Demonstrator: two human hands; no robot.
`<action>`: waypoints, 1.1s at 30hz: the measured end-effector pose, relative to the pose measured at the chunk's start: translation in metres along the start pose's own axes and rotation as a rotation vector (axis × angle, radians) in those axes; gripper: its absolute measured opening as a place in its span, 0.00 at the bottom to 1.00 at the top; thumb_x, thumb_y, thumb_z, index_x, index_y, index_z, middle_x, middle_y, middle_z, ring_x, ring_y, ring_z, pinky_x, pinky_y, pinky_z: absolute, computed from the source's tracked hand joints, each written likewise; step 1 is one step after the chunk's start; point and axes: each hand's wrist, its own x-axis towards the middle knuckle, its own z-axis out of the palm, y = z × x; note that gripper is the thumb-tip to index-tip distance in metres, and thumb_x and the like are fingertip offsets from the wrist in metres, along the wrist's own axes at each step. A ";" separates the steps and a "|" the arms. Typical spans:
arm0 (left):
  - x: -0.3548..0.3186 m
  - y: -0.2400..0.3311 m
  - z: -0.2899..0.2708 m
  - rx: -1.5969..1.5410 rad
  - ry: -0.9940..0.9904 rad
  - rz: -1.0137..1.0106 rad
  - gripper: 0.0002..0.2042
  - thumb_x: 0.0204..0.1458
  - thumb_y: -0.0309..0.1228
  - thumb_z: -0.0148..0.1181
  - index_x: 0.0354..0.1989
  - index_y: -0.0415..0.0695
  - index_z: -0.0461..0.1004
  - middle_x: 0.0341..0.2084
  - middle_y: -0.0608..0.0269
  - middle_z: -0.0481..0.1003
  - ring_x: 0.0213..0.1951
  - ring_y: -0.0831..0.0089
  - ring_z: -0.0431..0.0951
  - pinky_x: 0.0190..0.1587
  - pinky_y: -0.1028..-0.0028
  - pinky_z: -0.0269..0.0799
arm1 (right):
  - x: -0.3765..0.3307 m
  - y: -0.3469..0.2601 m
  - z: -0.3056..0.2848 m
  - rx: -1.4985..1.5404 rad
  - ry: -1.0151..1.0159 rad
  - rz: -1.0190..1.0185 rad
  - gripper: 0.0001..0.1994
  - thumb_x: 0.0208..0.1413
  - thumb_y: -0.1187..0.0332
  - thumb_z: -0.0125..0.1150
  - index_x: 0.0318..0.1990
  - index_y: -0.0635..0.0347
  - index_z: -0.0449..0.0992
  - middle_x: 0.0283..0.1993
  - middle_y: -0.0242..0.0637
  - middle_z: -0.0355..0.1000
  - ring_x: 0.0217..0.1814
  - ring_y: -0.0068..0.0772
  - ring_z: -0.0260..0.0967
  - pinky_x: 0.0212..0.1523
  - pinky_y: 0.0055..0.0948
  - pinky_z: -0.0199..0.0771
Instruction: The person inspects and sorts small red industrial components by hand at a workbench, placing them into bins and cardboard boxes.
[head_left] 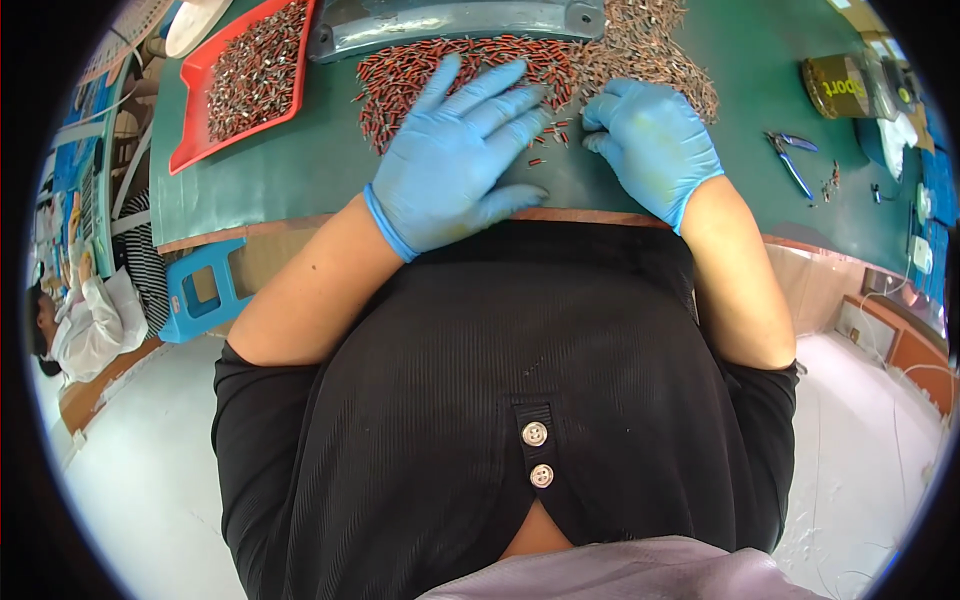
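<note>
My left hand [450,155], in a blue glove, lies with its fingers spread over the near edge of a pile of small red-and-black parts [430,65] with metal tips. In a matching glove, my right hand [650,140] has its fingers curled at the near edge of a paler, copper-brown pile of similar small parts [640,40]. Whatever its fingertips hold, if anything, is hidden. The two piles meet between my hands. A few loose red parts [537,161] are scattered on the green table in that gap.
A red tray [187,140] of small parts stands at the far left. A grey-green bar-shaped fixture [450,28] lies behind the piles. To the right are blue-handled pliers [792,165] and a labelled jar [822,85]. A blue stool [180,305] and another person [95,320] are at left.
</note>
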 end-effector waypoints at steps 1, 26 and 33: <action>0.000 0.003 0.002 0.018 -0.019 -0.003 0.34 0.43 0.50 0.64 0.57 0.44 0.67 0.59 0.58 0.66 0.66 0.60 0.56 0.66 0.48 0.45 | 0.000 0.000 0.000 0.013 -0.009 -0.012 0.06 0.47 0.69 0.61 0.32 0.60 0.76 0.33 0.43 0.70 0.36 0.49 0.70 0.40 0.42 0.70; -0.028 -0.020 -0.012 0.154 -0.106 -0.224 0.44 0.38 0.58 0.63 0.67 0.59 0.56 0.66 0.55 0.54 0.66 0.47 0.50 0.64 0.42 0.44 | -0.016 -0.006 0.013 -0.125 0.135 0.133 0.05 0.47 0.68 0.61 0.28 0.58 0.74 0.29 0.41 0.71 0.32 0.45 0.71 0.35 0.39 0.71; -0.041 -0.025 -0.013 0.197 -0.126 -0.274 0.45 0.39 0.61 0.60 0.67 0.59 0.54 0.66 0.54 0.54 0.67 0.47 0.48 0.63 0.40 0.44 | -0.017 -0.006 0.014 -0.091 0.224 0.083 0.05 0.47 0.72 0.60 0.28 0.60 0.70 0.27 0.42 0.70 0.31 0.44 0.71 0.32 0.37 0.71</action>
